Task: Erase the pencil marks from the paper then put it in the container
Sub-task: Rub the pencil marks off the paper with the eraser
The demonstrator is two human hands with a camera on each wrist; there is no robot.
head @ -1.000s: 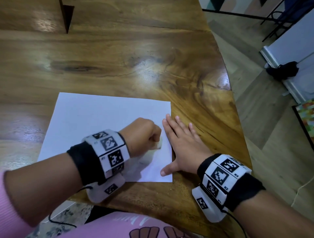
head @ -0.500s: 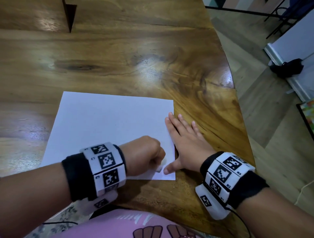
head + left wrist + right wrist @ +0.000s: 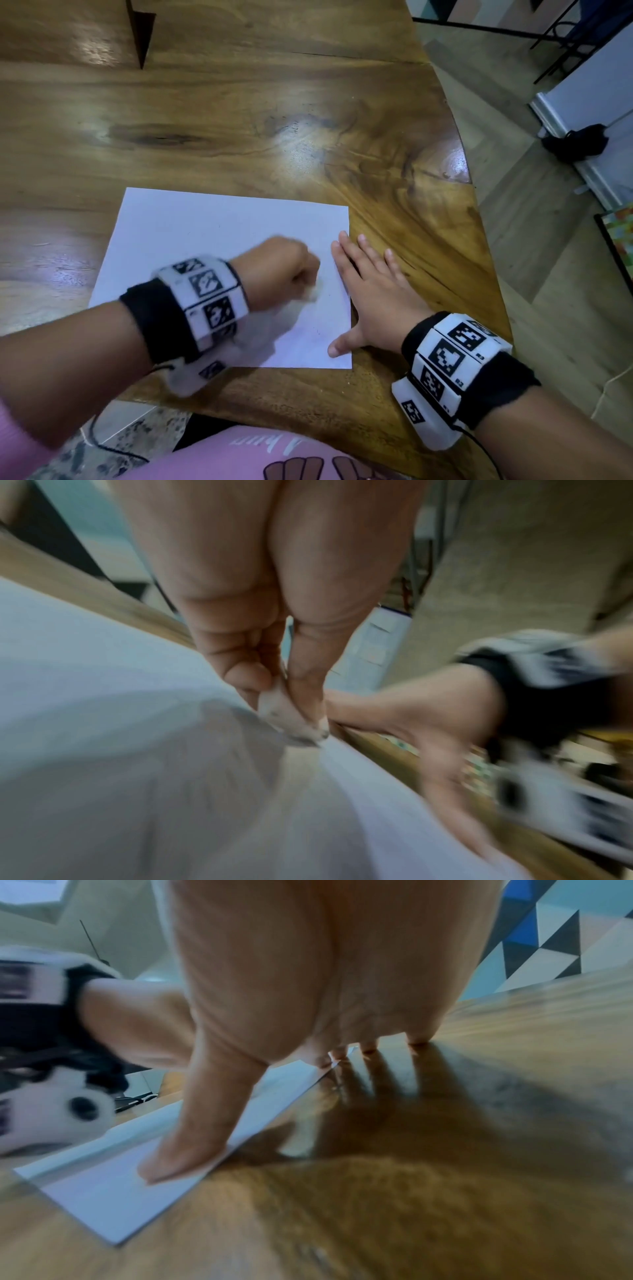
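A white sheet of paper [image 3: 212, 240] lies flat on the wooden table [image 3: 308, 120] near its front edge. My left hand [image 3: 287, 270] is curled into a fist over the paper's right part and pinches a small whitish eraser [image 3: 313, 294], whose smudged tip [image 3: 294, 723] touches the sheet. My right hand [image 3: 370, 291] lies flat with straight fingers across the paper's right edge; its thumb [image 3: 181, 1139] presses the sheet near the front right corner. A tiny dark mark [image 3: 318, 331] shows near that corner. No container is in view.
The table's curved right edge [image 3: 479, 212] drops to a tiled floor. A dark triangular thing [image 3: 140, 34] stands at the table's far left. A black object [image 3: 575, 142] lies on the floor by a white panel. My pink clothing [image 3: 257, 455] is below the front edge.
My left hand with the eraser has moved back up the sheet, away from the front edge, after sliding down toward it. The right hand stays pressed on the paper's right edge.
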